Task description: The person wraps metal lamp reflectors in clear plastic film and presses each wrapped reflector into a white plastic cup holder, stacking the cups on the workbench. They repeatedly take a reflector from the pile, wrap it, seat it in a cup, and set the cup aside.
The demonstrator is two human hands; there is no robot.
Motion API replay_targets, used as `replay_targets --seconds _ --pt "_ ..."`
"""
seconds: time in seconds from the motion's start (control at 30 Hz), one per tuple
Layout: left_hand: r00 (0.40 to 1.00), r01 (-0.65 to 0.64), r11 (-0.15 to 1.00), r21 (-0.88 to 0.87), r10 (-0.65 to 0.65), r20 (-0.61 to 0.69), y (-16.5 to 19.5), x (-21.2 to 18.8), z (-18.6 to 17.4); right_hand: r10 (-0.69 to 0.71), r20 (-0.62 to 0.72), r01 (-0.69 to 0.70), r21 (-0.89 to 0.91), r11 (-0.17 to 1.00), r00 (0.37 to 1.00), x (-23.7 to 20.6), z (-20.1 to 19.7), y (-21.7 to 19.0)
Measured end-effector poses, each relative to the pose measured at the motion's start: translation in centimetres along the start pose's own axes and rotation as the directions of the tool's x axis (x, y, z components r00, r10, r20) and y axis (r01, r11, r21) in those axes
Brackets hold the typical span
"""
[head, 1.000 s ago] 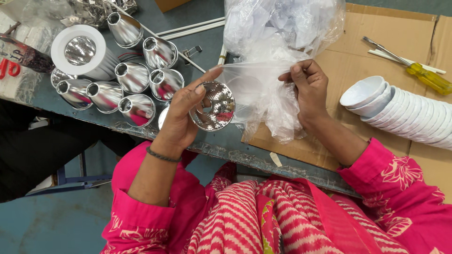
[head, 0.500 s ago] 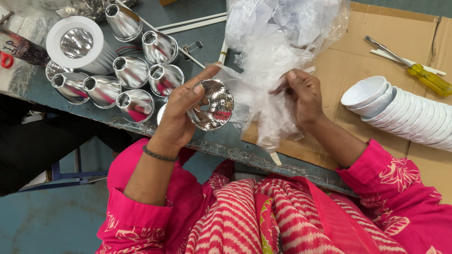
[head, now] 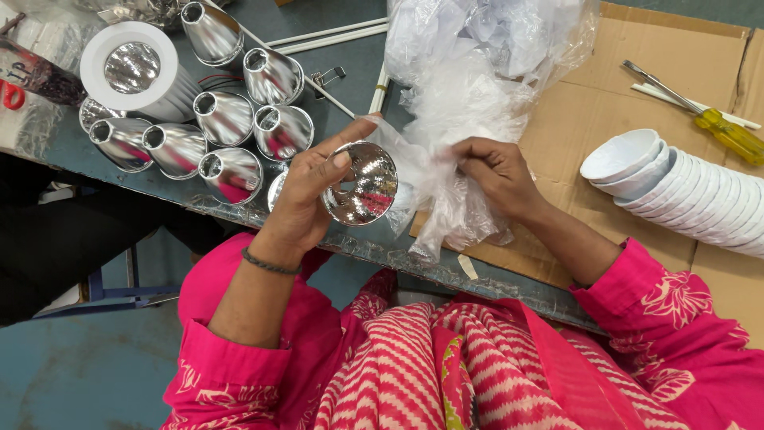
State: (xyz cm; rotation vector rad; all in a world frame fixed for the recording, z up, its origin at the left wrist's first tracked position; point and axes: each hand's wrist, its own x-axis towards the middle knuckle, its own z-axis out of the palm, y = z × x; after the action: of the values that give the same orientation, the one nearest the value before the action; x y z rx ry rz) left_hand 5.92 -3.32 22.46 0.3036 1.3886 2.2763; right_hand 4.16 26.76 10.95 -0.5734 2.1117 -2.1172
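My left hand grips a shiny silver cone-shaped reflector by its rim, wide mouth facing up, just over the table's near edge. My right hand pinches a crumpled clear plastic bag that lies beside the reflector and partly wraps its right side. Several more silver reflectors lie grouped on the grey table to the left of my left hand.
A white round lamp housing sits at far left. A row of nested white cups lies on cardboard at right, with a yellow-handled screwdriver behind. Thin white rods and a small wire clip lie on the table.
My right hand has drawn the plastic bag down and left, closer to the reflector. The left hand keeps hold of the reflector in much the same place.
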Motion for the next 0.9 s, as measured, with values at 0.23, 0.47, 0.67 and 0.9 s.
replay_targets --seconds 0.23,0.47,0.67,0.9 --pt "0.997 -0.014 0.999 0.045 0.011 0.080 0.0 -0.2 0.6 0.073 0.042 -0.062 -0.219 0.974 0.996 -0.1 0.9 -1.1" --pt "0.996 -0.024 0.994 0.107 0.014 0.090 -0.3 -0.1 1.1 0.050 -0.022 -0.054 -0.345 0.937 0.999 0.1 2.7 -4.7" --pt "0.996 -0.006 0.997 0.080 -0.001 0.091 -0.2 -0.3 1.2 0.034 -0.146 -0.093 -0.424 0.901 0.989 0.0 3.0 -4.5" --pt "0.988 -0.044 0.991 0.124 0.025 0.152 -0.4 -0.5 1.7 -0.047 -0.138 -0.036 -0.541 0.840 0.989 0.0 3.2 -3.0"
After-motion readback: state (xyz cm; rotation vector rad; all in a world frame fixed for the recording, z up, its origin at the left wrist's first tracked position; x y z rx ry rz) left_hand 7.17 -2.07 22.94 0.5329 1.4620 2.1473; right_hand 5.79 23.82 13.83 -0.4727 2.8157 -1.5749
